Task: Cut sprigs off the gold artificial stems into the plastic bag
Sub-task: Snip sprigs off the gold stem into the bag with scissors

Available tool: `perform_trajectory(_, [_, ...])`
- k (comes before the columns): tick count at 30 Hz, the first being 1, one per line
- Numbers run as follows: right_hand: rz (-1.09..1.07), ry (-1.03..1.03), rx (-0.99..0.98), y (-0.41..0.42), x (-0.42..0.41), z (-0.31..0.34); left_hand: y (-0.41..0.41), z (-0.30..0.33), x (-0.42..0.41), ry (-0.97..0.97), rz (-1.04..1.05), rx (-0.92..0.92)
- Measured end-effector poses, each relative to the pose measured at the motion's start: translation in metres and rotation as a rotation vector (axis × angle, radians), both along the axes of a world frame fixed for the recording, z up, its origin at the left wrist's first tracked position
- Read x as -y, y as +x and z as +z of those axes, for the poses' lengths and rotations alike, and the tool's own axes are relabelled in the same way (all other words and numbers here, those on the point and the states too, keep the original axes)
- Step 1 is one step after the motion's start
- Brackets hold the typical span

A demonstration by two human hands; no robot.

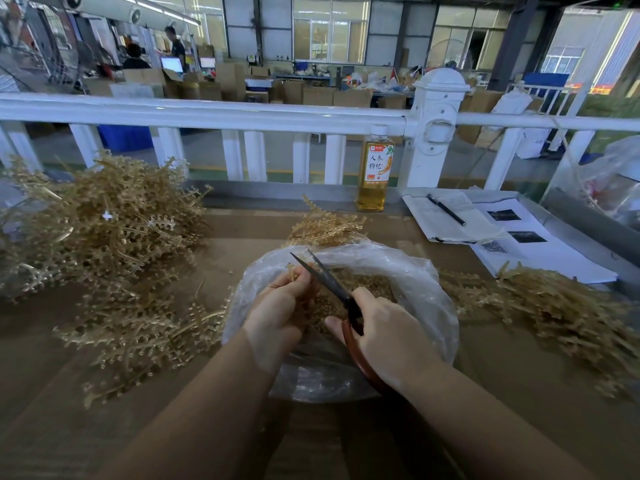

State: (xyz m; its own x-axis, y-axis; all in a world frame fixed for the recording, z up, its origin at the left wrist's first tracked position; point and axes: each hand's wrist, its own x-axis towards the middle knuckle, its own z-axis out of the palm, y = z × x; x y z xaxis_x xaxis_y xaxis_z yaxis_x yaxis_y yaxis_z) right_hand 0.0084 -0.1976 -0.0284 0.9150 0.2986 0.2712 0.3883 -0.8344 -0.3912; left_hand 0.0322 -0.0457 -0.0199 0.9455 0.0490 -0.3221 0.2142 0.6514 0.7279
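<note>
A clear plastic bag [420, 278] lies open in the middle of the brown table, partly filled with cut gold sprigs [370, 284]. Over its mouth my left hand [277, 308] pinches a small gold stem piece [293, 271] between thumb and fingers. My right hand [384, 327] grips red-handled scissors [332, 282]; their blades are spread and point up-left beside the stem piece. A big heap of gold artificial stems [110, 230] lies to the left, a smaller pile [561, 306] to the right, and one bunch [325, 225] behind the bag.
A bottle of yellow drink [375, 168] stands at the table's far edge by a white railing [242, 114]. An open notebook with a pen [446, 209] and printed sheets [533, 244] lie at the back right. Another plastic bag [609, 181] sits far right.
</note>
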Motion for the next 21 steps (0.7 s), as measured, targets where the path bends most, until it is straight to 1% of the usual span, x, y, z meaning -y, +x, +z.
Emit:
perform_trajectory(7, [0.02,0.005,-0.026,0.0012,-0.0035,0.0059,-0.0016,-0.0009,-0.0007,0.027,-0.067,0.021])
perform_trajectory(14, [0.053,0.019,-0.048,0.0015,-0.0059,0.0075,0.0002,-0.0046,-0.0021,0.046,-0.083,0.005])
perform_trajectory(21, [0.053,-0.001,0.008,0.0034,-0.0069,0.0054,0.0028,-0.0069,-0.0024,0.05,-0.099,0.0])
